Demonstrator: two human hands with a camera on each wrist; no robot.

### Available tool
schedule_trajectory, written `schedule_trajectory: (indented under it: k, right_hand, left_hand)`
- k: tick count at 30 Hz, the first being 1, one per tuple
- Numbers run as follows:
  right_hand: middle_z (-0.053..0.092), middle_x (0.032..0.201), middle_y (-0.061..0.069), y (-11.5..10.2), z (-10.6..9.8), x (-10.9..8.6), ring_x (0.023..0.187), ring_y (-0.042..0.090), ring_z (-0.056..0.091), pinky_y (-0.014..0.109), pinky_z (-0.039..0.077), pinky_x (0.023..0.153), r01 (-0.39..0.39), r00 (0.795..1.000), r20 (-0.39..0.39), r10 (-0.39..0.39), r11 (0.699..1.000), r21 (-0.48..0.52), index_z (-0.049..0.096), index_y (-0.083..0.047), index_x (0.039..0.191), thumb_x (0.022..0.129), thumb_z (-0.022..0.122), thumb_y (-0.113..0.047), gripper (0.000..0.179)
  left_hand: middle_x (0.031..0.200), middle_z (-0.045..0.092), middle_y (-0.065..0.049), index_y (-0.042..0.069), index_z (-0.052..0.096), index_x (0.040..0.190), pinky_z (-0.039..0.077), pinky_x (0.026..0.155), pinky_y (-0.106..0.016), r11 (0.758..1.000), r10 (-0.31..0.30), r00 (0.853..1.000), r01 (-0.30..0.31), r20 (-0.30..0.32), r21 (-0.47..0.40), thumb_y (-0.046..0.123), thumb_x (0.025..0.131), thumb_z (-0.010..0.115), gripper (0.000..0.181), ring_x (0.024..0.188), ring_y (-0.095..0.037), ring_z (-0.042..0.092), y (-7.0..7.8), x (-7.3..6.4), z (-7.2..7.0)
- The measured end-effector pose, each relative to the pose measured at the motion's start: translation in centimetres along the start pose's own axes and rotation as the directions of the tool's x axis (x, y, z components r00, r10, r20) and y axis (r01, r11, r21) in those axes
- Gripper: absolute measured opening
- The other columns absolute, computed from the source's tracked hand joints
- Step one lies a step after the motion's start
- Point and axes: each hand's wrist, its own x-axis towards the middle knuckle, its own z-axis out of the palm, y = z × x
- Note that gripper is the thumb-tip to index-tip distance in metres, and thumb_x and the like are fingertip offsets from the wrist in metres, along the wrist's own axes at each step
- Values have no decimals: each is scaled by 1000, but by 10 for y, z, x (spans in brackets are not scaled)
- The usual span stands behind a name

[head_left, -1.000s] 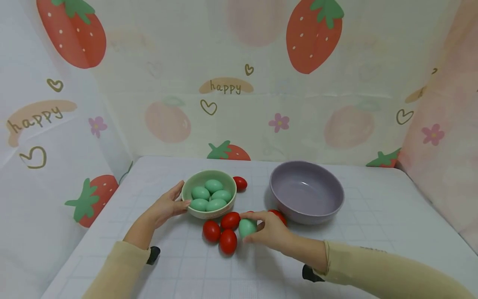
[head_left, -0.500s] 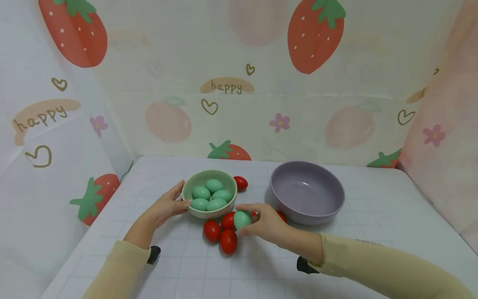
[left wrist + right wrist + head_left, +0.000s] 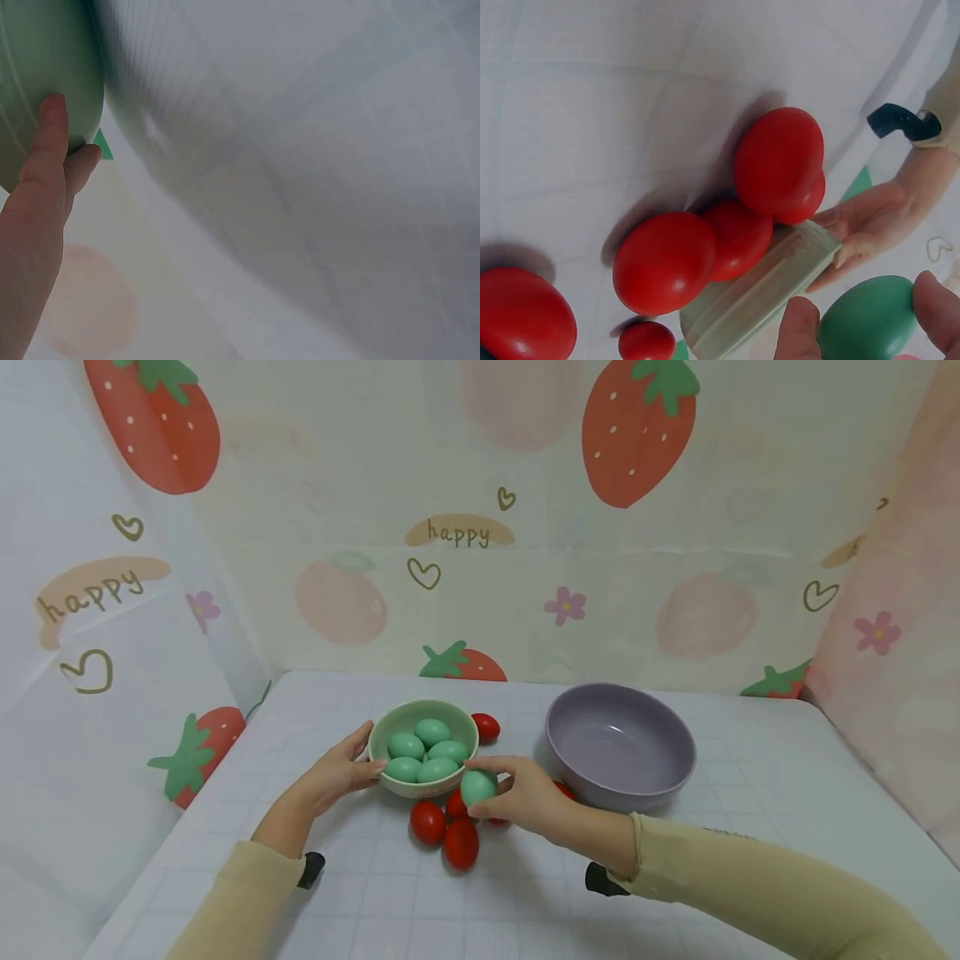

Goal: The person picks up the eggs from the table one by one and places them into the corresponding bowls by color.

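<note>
My left hand (image 3: 333, 781) holds the side of a light green bowl (image 3: 416, 790), its thumb at the rim. Several green eggs (image 3: 438, 770) lie inside the bowl. In the left wrist view, fingers (image 3: 49, 157) lie against the bowl's outer wall (image 3: 64, 60). My right hand (image 3: 528, 797) pinches another green egg (image 3: 478, 787) between thumb and finger, just off the bowl's front right rim. Below it on the table are several red eggs (image 3: 461, 845), partly hidden by this hand. The right wrist view shows the pinched green egg (image 3: 866, 322) beside the red eggs (image 3: 780, 161).
A larger purple bowl (image 3: 615, 793) stands to the right, with no eggs visible in it. One red egg (image 3: 486, 727) lies behind the green bowl, and another (image 3: 565, 790) sits against the purple bowl's left side. A strawberry-print cloth (image 3: 465, 602) hangs behind the table.
My right hand has lifted the green egg and carried it left and away from me, from beside the red eggs to the green bowl's rim. My left hand has stayed on the bowl.
</note>
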Motion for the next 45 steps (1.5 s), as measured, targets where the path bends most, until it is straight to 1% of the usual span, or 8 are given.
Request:
schedule_trajectory:
  k: [5, 10, 17, 23, 27, 32, 38, 45]
  right_hand:
    - [72, 91, 6, -4, 3, 5, 78, 12, 63, 32, 56, 71, -10, 1000, -3, 10, 1000, 17, 63, -11, 137, 84, 79, -5, 55]
    - [73, 89, 6, -8, 6, 11, 79, 12, 66, 32, 58, 76, -14, 1000, -16, 14, 1000, 16, 63, -12, 137, 85, 79, -7, 55]
    - [70, 109, 10, -11, 13, 26, 81, 13, 67, 29, 58, 79, 4, 999, -43, -3, 1000, 17, 65, -10, 135, 84, 79, -5, 53]
    - [66, 118, 14, -11, 20, 43, 82, 16, 63, 24, 56, 73, 35, 997, -67, -36, 999, -13, 65, -8, 135, 83, 80, -3, 54]
    - [65, 117, 15, -10, 24, 54, 86, 20, 59, 22, 53, 70, 47, 997, -64, -49, 999, -22, 64, -7, 135, 82, 79, -1, 55]
    - [64, 127, 16, -9, 31, 68, 97, 24, 58, 25, 53, 76, 56, 996, -68, -62, 995, -86, 63, -8, 136, 83, 79, -4, 56]
    - [58, 141, 13, -12, 39, 81, 126, 31, 51, 41, 54, 95, 6, 995, -96, -23, 985, -175, 62, -16, 139, 85, 80, -14, 57]
    - [60, 141, 9, -13, 45, 94, 131, 29, 51, 42, 51, 99, -15, 995, -97, -16, 949, -315, 60, -18, 141, 86, 81, -21, 59]
  left_hand:
    - [166, -13, -18, 4, -7, 160, 36, 114, -51, 1000, 1, 1000, -1, -2, -1, 3, 101, 55, 86, 153, -43, 0, 1, -1, 0]
    - [166, -13, -19, 4, -7, 160, 36, 115, -52, 1000, -1, 1000, 1, -1, 4, 3, 101, 55, 86, 153, -43, 0, 1, -1, 0]
    - [166, -14, -18, 6, -8, 160, 36, 114, -53, 1000, -7, 1000, 7, -2, 7, 4, 101, 56, 87, 152, -44, 0, 0, 0, -2]
    - [166, -14, -18, 6, -7, 160, 36, 115, -52, 1000, -10, 1000, 10, -3, -7, 3, 101, 55, 86, 152, -44, 1, -1, 3, -2]
    - [166, -13, -18, 5, -7, 160, 35, 115, -53, 1000, 0, 1000, 0, -3, -2, 4, 101, 55, 85, 152, -44, 2, -3, 5, -3]
    - [167, -11, -18, 4, -6, 160, 36, 115, -52, 1000, 7, 1000, -7, -10, -2, 3, 102, 53, 83, 152, -43, 3, -2, 5, -3]
    - [167, -10, -19, 4, -5, 160, 37, 114, -51, 1000, 9, 1000, -9, -17, -7, 3, 101, 54, 83, 152, -44, 4, -3, 5, -3]
    - [167, -10, -19, 5, -5, 160, 37, 115, -51, 1000, 1, 1000, -2, -28, -11, 5, 102, 54, 83, 152, -45, 5, -3, 4, 0]
